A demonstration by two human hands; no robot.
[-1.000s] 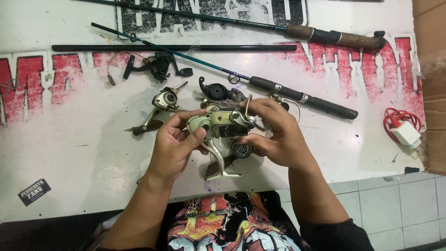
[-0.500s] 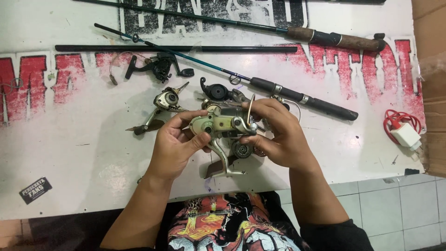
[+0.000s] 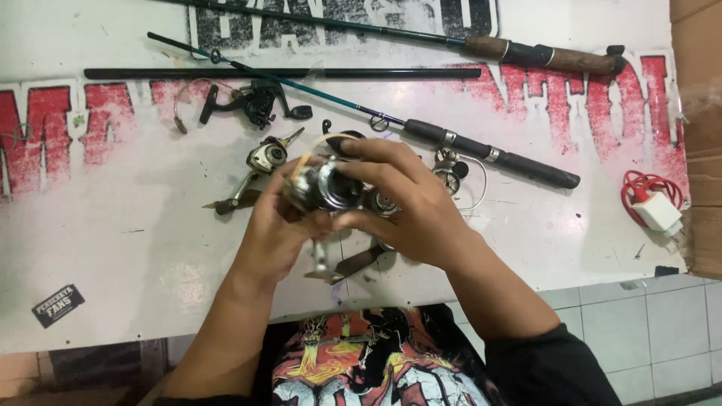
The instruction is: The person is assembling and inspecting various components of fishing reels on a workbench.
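A silver fishing reel (image 3: 331, 192) is held above the white table between both hands, its spool end turned toward the camera and its foot (image 3: 342, 267) hanging down. My left hand (image 3: 280, 229) grips it from the left and below. My right hand (image 3: 402, 203) wraps over its top and right side, fingers across the spool. A thin wire bail arcs over the top of the reel.
On the table (image 3: 135, 240) lie a silver reel body (image 3: 259, 162), a black reel (image 3: 252, 101), three rod pieces (image 3: 466, 146), (image 3: 541, 56), (image 3: 278, 74), more reel parts (image 3: 451, 169), and a white charger with red cable (image 3: 654, 207). A cardboard box (image 3: 699, 113) stands at right.
The reel has been turned in my hands so its spool end now faces up toward the camera. My right hand has moved over its top.
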